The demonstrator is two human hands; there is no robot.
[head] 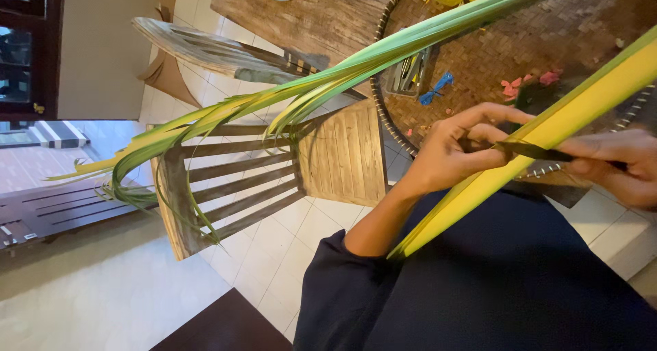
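A round woven tray (547, 43) fills the upper right of the frame on a wooden surface (321, 16), with a slatted wooden chair (274, 180) at centre left. A bundle of long green leaves (287, 94) stretches from the top right to the left edge. A yellow palm leaf strip (547, 132) runs diagonally across the lap. The left hand (455, 149) pinches this strip; the right hand (616, 163) grips a dark blade (534, 150) laid against it.
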